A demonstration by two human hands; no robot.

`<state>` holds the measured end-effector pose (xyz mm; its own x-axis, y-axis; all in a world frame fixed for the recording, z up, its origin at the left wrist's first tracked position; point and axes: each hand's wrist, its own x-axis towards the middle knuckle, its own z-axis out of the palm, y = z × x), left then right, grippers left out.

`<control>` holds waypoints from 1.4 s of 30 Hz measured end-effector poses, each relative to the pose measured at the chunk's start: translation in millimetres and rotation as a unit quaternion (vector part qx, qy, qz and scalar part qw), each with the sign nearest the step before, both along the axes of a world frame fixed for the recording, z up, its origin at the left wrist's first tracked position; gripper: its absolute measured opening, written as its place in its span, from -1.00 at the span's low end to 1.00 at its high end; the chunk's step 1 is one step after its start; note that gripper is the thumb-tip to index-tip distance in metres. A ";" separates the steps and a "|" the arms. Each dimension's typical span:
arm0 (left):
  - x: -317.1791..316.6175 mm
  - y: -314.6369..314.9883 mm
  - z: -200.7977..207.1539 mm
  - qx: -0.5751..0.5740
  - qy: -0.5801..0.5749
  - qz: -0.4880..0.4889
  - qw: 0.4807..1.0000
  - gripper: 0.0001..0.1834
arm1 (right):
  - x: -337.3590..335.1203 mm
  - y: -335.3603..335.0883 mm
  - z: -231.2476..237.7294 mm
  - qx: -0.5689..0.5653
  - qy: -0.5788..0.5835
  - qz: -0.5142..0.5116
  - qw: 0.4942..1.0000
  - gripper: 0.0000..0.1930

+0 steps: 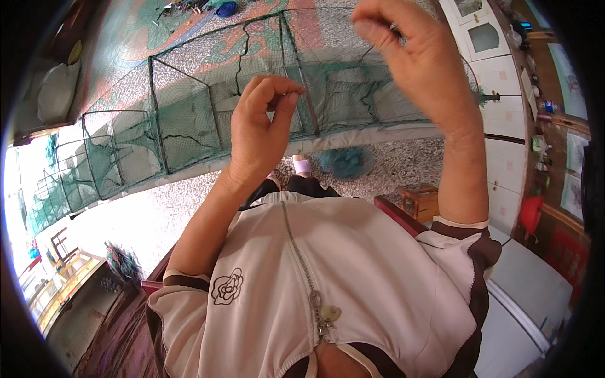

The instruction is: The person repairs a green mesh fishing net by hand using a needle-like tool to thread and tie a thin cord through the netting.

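Observation:
A long green mesh net cage (183,107) on dark rod frames stretches across the view in front of me. My left hand (261,123) is raised over its middle, thumb and forefinger pinched together beside a dark upright rod (299,75). What lies in that pinch is too fine to make out. Higher and to the right, my right hand (409,63) is held up with its fingers curled in to the thumb. A small glint shows between those fingers, but its kind cannot be told.
Blue-green netting (346,162) lies bundled on the speckled floor near my feet. A small wooden stool (419,201) stands to the right, by white cabinets (504,113). At far left is a glass-topped table (69,277). A blue coil (226,9) rests beyond the net.

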<state>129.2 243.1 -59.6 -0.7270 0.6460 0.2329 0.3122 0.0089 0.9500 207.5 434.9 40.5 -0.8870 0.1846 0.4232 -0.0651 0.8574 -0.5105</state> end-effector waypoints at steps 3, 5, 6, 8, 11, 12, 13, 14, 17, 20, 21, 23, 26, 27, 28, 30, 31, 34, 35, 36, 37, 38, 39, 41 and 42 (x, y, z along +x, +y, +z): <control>4.2 -7.8 5.6 -0.059 0.057 -0.011 0.997 -0.91 | 9.6 0.4 -28.6 0.056 -0.058 -0.030 0.996 -0.93; 4.6 -7.5 4.3 -0.071 0.084 0.002 0.994 -0.91 | 11.4 -3.5 -39.0 0.086 -0.096 -0.040 0.991 -0.95; 5.2 -7.6 3.6 -0.078 0.097 0.009 0.992 -0.91 | 12.2 -5.1 -44.2 0.079 -0.104 -0.038 0.991 -0.94; 7.2 -5.6 3.6 -0.108 0.061 0.017 0.992 -0.85 | 13.4 -4.5 -55.2 0.069 -0.117 -0.037 0.990 -0.90; 6.1 -3.5 0.3 -0.150 0.036 0.024 0.988 -0.68 | 8.4 -5.3 -69.9 0.054 -0.091 -0.028 0.994 -0.91; 5.5 -2.8 -1.9 -0.163 0.033 0.026 0.986 -0.61 | 8.5 -5.4 -73.6 0.034 -0.084 -0.020 0.996 -0.91; 4.5 -2.2 -4.6 -0.169 0.026 0.024 0.985 -0.55 | 6.8 -5.4 -76.3 0.017 -0.076 -0.011 0.997 -0.92; 4.3 -1.5 -7.8 -0.175 0.019 0.021 0.984 -0.50 | 4.8 -5.4 -77.6 -0.001 -0.069 -0.003 0.998 -0.92; 1.2 -1.2 -15.0 -0.173 0.000 0.020 0.985 -0.39 | -2.1 -8.6 -81.0 -0.038 -0.050 0.023 0.998 -0.93; -3.4 -1.5 -23.5 -0.168 -0.045 0.011 0.985 -0.34 | -11.9 -18.3 -83.4 -0.084 -0.033 0.026 0.996 -0.93; -5.0 -1.8 -26.1 -0.168 -0.064 0.007 0.984 -0.32 | -17.1 -23.6 -85.3 -0.100 -0.021 0.028 0.994 -0.92; -5.8 -1.8 -29.1 -0.165 -0.088 0.007 0.982 -0.31 | -25.1 -34.9 -91.5 -0.131 0.001 0.028 0.991 -0.91; -6.3 -1.5 -39.1 -0.161 -0.082 0.012 0.983 -0.32 | -34.0 -41.7 -97.9 -0.082 -0.031 0.043 0.995 -0.88; -6.5 -1.3 -41.5 -0.160 -0.072 0.014 0.984 -0.33 | -34.8 -43.7 -96.6 -0.081 -0.039 0.036 0.995 -0.87; -7.0 -0.8 -41.4 -0.166 -0.075 0.011 0.983 -0.36 | -35.4 -45.5 -96.2 -0.049 -0.026 0.032 0.998 -0.87; -7.7 0.5 -38.2 -0.177 -0.081 0.003 0.981 -0.41 | -35.8 -48.9 -95.3 0.017 0.001 0.023 1.000 -0.86; -7.7 1.1 -32.6 -0.152 -0.109 -0.009 0.982 -0.43 | -37.4 -51.8 -94.0 0.049 0.027 0.018 0.998 -0.86; -6.1 3.3 -21.1 -0.076 -0.130 -0.035 0.988 -0.51 | -49.9 -68.9 -86.0 0.058 0.102 0.033 0.992 -0.88; -5.0 3.3 -22.8 -0.051 -0.096 -0.034 0.993 -0.52 | -55.6 -77.4 -83.9 0.005 0.124 0.061 0.990 -0.89; -3.9 3.8 -23.3 -0.026 -0.062 -0.033 0.997 -0.53 | -59.3 -83.6 -80.2 -0.049 0.145 0.089 0.984 -0.89; -2.1 2.7 -22.2 -0.014 -0.012 -0.022 1.000 -0.53 | -62.7 -88.3 -71.2 -0.089 0.159 0.122 0.976 -0.92; -0.4 3.2 -22.5 -0.041 0.000 0.004 0.999 -0.51 | -61.0 -93.3 -56.0 -0.172 0.151 0.116 0.967 -0.89; 1.5 3.6 -24.3 -0.068 0.012 0.029 0.997 -0.49 | -57.0 -98.9 -39.4 -0.253 0.140 0.109 0.951 -0.86; 4.1 4.5 -26.8 -0.082 0.015 0.037 0.996 -0.39 | -54.6 -98.5 -27.6 -0.358 0.194 0.132 0.904 -0.84; 4.0 3.7 -25.4 -0.085 0.013 0.037 0.996 -0.36 | -58.2 -92.3 -25.7 -0.367 0.261 0.194 0.871 -0.90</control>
<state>133.3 246.8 -85.0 -0.7699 0.6217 0.1440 0.3287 0.1929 0.9245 149.3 342.6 14.7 -0.6642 0.3052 0.6824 -0.6655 0.1742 -0.7258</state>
